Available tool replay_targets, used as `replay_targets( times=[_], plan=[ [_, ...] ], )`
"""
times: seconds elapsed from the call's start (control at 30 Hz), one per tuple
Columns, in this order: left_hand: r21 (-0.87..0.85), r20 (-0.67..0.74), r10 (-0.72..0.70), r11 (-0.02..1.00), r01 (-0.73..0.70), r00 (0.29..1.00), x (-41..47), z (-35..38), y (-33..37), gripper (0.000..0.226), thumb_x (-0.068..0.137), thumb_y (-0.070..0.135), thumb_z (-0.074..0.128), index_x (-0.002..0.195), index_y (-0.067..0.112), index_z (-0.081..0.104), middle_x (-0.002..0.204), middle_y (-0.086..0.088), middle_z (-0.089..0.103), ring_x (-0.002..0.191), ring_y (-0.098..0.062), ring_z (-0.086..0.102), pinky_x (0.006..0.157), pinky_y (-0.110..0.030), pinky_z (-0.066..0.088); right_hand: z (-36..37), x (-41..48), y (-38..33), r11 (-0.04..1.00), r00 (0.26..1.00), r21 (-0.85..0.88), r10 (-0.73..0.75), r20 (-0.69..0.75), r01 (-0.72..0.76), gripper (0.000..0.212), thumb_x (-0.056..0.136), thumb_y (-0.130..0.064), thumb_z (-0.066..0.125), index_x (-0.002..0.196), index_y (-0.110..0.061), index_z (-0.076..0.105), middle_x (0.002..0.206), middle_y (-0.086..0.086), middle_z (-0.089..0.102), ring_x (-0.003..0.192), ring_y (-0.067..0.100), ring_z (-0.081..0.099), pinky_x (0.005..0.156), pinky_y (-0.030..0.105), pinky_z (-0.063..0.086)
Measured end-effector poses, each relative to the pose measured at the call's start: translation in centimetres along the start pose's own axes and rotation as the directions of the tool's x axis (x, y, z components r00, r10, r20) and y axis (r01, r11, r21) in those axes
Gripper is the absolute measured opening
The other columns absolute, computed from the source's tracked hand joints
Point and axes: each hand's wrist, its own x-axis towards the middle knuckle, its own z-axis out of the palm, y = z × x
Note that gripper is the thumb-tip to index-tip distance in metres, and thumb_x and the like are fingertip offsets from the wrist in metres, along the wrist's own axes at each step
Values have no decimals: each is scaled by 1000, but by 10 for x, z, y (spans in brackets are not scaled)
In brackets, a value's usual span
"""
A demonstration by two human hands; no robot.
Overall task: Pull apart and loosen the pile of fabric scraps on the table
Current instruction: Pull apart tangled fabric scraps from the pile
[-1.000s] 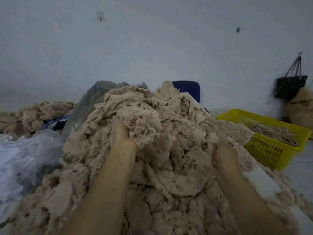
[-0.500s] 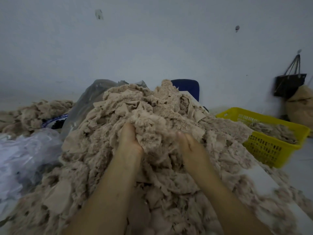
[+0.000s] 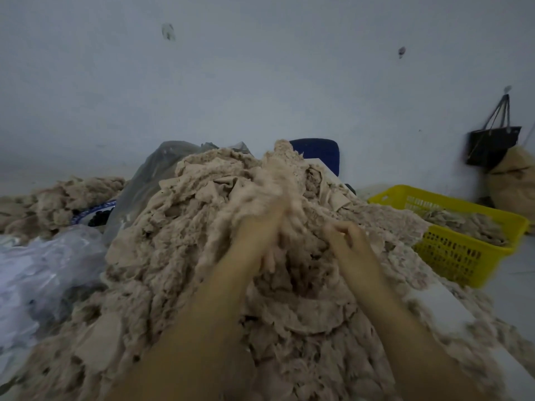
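A tall heap of beige fabric scraps (image 3: 179,256) covers the white table (image 3: 443,308) and fills the middle of the view. My left hand (image 3: 260,230) is near the top of the heap and grips a fluffy clump of scraps (image 3: 269,183), which is blurred with motion. My right hand (image 3: 350,241) sits just to its right on the heap, with its fingers curled into the scraps. Both forearms reach in from the bottom edge.
A yellow plastic basket (image 3: 463,253) with more scraps stands at the right. Clear plastic bags (image 3: 49,264) lie at the left, with another scrap pile (image 3: 72,198) behind them. A blue chair back (image 3: 318,151), a hanging black bag (image 3: 492,143) and a tan sack (image 3: 515,180) are along the wall.
My right hand came left from the pile's right slope toward the middle, then curled its fingers into the scraps. My left hand shifted right and lifted a clump at the top.
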Motion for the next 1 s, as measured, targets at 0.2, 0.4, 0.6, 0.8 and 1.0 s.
replay_targets(
  times=[0.2,0.4,0.6,0.8,1.0],
  plan=[
    [576,572,-260,802,-156,778,-49,51,1,117,62,73,-15,147,13,39,149,-1,44,132,-8,45,113,-21,28,22,-7,0,625,886,627,315,341,-464,94,62,-61,81,144,-29,47,140,-2,57,127,21,55,105,50,46],
    [82,699,-25,996,-46,715,-51,43,-24,23,94,28,57,111,17,69,102,5,69,96,-7,62,92,-29,51,13,6,18,587,855,651,478,201,-482,57,94,-29,64,145,-16,42,136,8,59,117,26,62,95,45,53],
    [-174,568,-221,909,379,793,-35,12,-35,49,73,78,60,101,39,70,107,19,68,102,-3,62,94,-25,46,-1,5,16,488,899,765,341,276,-420,17,84,2,60,98,3,69,85,16,73,75,21,72,62,27,58],
    [-319,360,-232,880,353,904,-26,5,-44,32,98,51,46,103,31,71,103,13,74,96,0,68,88,-23,52,-47,20,27,54,941,998,338,20,-41,76,81,-60,64,132,-5,53,129,17,60,117,34,61,99,45,50],
    [383,402,-215,922,49,890,-28,26,-79,43,98,40,49,137,22,51,140,0,49,130,-18,45,97,-24,39,19,11,40,965,965,-25,261,7,-261,29,99,-38,51,124,-24,58,124,-3,62,104,12,62,91,31,51]
  ],
)
